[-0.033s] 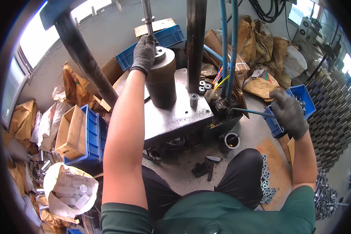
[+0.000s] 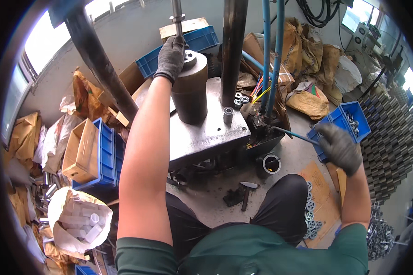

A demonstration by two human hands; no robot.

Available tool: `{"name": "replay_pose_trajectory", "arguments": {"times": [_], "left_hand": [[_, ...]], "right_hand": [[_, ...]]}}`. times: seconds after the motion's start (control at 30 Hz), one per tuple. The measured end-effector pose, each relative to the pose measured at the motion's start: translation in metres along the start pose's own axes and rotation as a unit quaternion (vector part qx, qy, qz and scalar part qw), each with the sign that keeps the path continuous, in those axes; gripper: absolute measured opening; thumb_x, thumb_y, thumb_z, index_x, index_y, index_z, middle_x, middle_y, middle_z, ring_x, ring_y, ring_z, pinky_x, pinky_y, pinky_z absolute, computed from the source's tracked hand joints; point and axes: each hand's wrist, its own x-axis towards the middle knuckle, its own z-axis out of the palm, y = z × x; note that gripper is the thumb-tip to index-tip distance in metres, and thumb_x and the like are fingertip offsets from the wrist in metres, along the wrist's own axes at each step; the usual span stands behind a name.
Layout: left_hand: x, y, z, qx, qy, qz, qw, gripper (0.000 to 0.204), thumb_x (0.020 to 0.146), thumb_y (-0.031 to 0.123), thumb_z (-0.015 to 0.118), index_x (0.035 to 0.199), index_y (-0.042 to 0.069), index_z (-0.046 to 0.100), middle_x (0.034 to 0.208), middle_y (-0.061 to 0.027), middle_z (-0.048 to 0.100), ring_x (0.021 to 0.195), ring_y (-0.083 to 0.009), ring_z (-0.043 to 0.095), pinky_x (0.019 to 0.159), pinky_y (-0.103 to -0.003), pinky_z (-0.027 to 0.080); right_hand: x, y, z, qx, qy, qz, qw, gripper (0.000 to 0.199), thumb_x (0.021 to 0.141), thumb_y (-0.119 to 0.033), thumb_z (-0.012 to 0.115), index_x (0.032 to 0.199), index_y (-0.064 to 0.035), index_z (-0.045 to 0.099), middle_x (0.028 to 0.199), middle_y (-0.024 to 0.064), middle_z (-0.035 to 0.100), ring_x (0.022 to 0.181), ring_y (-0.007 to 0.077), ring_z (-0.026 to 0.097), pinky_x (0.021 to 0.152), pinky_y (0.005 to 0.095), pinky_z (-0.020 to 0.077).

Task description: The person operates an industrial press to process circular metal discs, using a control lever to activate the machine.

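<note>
The dark steel cylinder (image 2: pixel 189 94) stands upright on the grey press plate (image 2: pixel 206 133), well up in front of me, with a thin vertical rod (image 2: pixel 177 18) coming down onto its top.

Nearest, between my knees, a hammer (image 2: pixel 246 192) lies on the dusty floor (image 2: pixel 284 156), within easy reach, I judge. At my left knee a white sack (image 2: pixel 80 220) gapes open, showing pale short tubes. Beside it sits a plain brown cardboard box (image 2: pixel 80 149) leaning in a blue crate (image 2: pixel 106 156).

My right hand (image 2: pixel 339 147), gloved, is curled shut around the end of a thin blue-handled lever (image 2: pixel 293 134) running from the machine, just beside a blue bin (image 2: pixel 348 114) of small metal parts.

My left hand (image 2: pixel 170 57), gloved as well, reaches far out, fingers pressed together over the cylinder's top at the rod, probably steadying a part there. A few small bearing rings (image 2: pixel 239 100) rest on the plate at the black column (image 2: pixel 233 50).

Farther back lie a blue crate (image 2: pixel 192 43) and crumpled brown paper sacks (image 2: pixel 307 98).
</note>
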Motion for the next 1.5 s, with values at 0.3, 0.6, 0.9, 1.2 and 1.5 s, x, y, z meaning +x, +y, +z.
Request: {"name": "replay_pose_trajectory", "arguments": {"times": [0.3, 0.6, 0.9, 1.2, 1.5], "left_hand": [[-0.002, 0.007, -0.005, 0.115, -0.004, -0.009, 0.993, 0.048, 0.11, 0.048, 0.05, 0.118, 0.005, 0.069, 0.099, -0.0108, 0.077, 0.089, -0.0218, 0.072, 0.084, -0.036, 0.055], [-0.008, 0.015, -0.006, 0.138, -0.006, -0.014, 0.99, 0.05, 0.11, 0.051, 0.048, 0.12, 0.007, 0.07, 0.099, -0.0148, 0.075, 0.092, -0.0277, 0.072, 0.086, -0.041, 0.055], [-0.013, 0.019, -0.008, 0.156, 0.01, -0.009, 0.988, 0.046, 0.108, 0.049, 0.049, 0.117, 0.01, 0.073, 0.098, -0.0169, 0.077, 0.097, -0.0331, 0.073, 0.09, -0.046, 0.055], [-0.003, 0.004, -0.005, 0.23, 0.001, 0.048, 0.972, 0.037, 0.106, 0.039, 0.051, 0.118, 0.014, 0.076, 0.106, -0.0153, 0.077, 0.102, -0.0342, 0.073, 0.096, -0.047, 0.055], [-0.005, 0.003, -0.006, 0.218, -0.007, 0.02, 0.976, 0.036, 0.105, 0.038, 0.053, 0.121, 0.016, 0.076, 0.11, -0.0153, 0.077, 0.103, -0.0341, 0.073, 0.096, -0.047, 0.055]], "right_hand": [[-0.105, -0.03, 0.048, 0.035, -0.303, 0.039, 0.951, 0.022, 0.088, -0.022, 0.063, 0.098, -0.0031, 0.071, 0.091, 0.0202, 0.071, 0.09, 0.042, 0.069, 0.081, 0.0498, 0.0553], [-0.078, -0.031, 0.028, 0.139, -0.178, 0.113, 0.968, 0.03, 0.09, -0.019, 0.062, 0.113, -0.0056, 0.074, 0.099, 0.0192, 0.074, 0.095, 0.0415, 0.07, 0.086, 0.0479, 0.0565], [-0.081, -0.033, 0.034, 0.113, -0.3, 0.111, 0.941, 0.027, 0.091, -0.015, 0.061, 0.112, -0.0038, 0.075, 0.103, 0.02, 0.075, 0.098, 0.039, 0.071, 0.088, 0.046, 0.0566], [-0.073, -0.035, 0.032, 0.062, -0.329, 0.084, 0.938, 0.032, 0.091, -0.01, 0.06, 0.12, -0.0039, 0.074, 0.104, 0.0195, 0.072, 0.094, 0.036, 0.07, 0.086, 0.0418, 0.0557], [-0.073, -0.037, 0.032, 0.022, -0.38, 0.082, 0.921, 0.033, 0.093, -0.011, 0.061, 0.122, -0.0034, 0.073, 0.108, 0.0211, 0.074, 0.1, 0.0381, 0.072, 0.09, 0.044, 0.0568]]}}
